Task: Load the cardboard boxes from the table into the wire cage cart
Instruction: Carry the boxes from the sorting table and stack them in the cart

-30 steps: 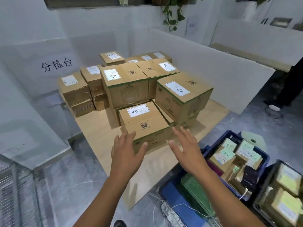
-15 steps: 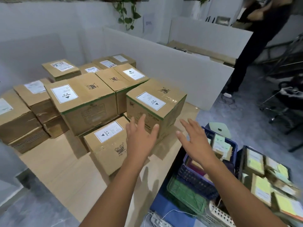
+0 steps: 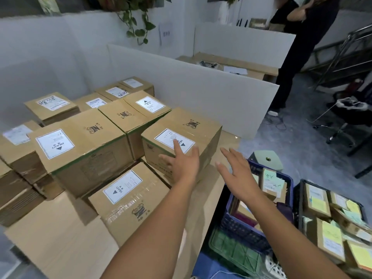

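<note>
White "HEAVY" labels top the cardboard boxes.

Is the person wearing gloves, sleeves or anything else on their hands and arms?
No. The left hand and the right hand are bare, with no gloves. The left forearm and the right forearm are uncovered down to the edge of the picture, so no sleeve shows. No watch, bracelet or ring can be seen on either side.
</note>
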`<act>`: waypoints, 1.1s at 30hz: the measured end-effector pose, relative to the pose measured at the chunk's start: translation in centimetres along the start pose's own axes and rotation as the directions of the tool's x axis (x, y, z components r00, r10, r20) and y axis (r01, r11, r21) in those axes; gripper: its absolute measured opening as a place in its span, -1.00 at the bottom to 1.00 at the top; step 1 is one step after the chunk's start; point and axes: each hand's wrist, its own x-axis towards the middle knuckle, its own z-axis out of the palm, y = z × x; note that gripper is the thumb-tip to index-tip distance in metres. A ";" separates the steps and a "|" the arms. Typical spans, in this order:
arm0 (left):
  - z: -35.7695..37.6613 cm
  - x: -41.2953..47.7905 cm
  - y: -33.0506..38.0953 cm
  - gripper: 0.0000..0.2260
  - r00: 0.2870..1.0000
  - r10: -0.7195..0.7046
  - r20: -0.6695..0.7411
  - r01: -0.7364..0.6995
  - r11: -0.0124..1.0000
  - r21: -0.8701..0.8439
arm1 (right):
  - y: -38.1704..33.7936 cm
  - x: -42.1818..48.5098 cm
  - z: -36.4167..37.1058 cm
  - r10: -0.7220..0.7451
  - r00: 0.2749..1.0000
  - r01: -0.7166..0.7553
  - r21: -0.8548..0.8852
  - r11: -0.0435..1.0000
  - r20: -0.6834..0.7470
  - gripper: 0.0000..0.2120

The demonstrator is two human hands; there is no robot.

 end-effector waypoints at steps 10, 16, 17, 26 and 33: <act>-0.2 -1.3 -3.5 -0.30 0.974 0.208 0.095 -0.207 0.978 -0.022 | 2.0 7.7 -2.0 -0.098 0.994 0.097 0.026 0.995 0.037 -0.40; -1.0 -2.2 -4.4 -0.31 0.966 0.245 0.085 -0.246 0.969 0.008 | 4.9 11.0 -4.1 -0.091 0.988 0.098 -0.045 0.994 0.126 -0.33; -1.2 -2.2 -4.5 -0.31 0.967 0.239 0.082 -0.240 0.971 0.000 | 5.4 11.1 -4.3 -0.094 0.983 0.094 0.008 0.996 0.160 -0.32; -0.7 -7.4 -4.8 -0.19 0.983 0.161 -0.083 -0.176 0.959 -0.222 | 5.7 8.2 -4.9 -0.202 0.959 0.168 0.174 0.970 0.199 -0.22; -5.8 -14.2 -5.3 -0.23 0.961 0.166 -0.222 -0.197 0.972 -0.125 | 2.5 2.7 -5.0 -0.272 0.932 0.232 0.184 0.955 0.239 -0.26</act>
